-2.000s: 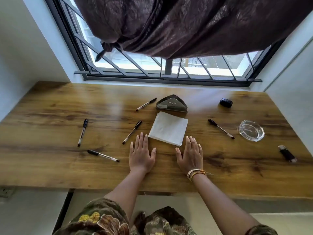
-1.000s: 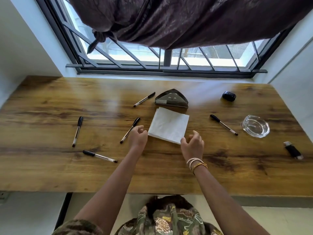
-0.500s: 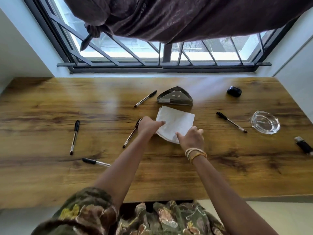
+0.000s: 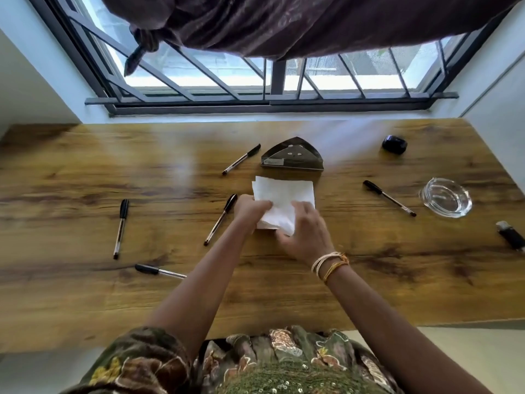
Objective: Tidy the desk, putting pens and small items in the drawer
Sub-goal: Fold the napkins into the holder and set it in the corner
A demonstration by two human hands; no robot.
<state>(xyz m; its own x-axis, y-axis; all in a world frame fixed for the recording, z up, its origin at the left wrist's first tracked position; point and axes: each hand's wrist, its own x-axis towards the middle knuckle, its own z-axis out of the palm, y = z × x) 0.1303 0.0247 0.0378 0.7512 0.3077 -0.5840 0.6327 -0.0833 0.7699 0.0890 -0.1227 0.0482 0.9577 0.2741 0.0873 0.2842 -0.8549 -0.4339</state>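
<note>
A stack of white napkins (image 4: 284,194) sits mid-desk, its near part lifted and gripped from both sides. My left hand (image 4: 250,207) pinches its left edge, and my right hand (image 4: 305,234) holds its near right corner. Several black-capped pens lie on the wooden desk (image 4: 85,302): one (image 4: 220,220) right beside my left hand, one (image 4: 120,228) at the left, one (image 4: 160,271) near the front left, one (image 4: 241,159) toward the back, one (image 4: 389,198) at the right. No drawer is in view.
A dark triangular napkin holder (image 4: 292,159) stands just behind the napkins. At the right are a glass ashtray (image 4: 445,197), a small black case (image 4: 394,144) and a black lighter (image 4: 511,235) at the edge. A barred window and a curtain rise behind the desk.
Both hands left the desk's front, where they lay flat, and reached forward to the napkins. They closed on the stack and raised its near edge.
</note>
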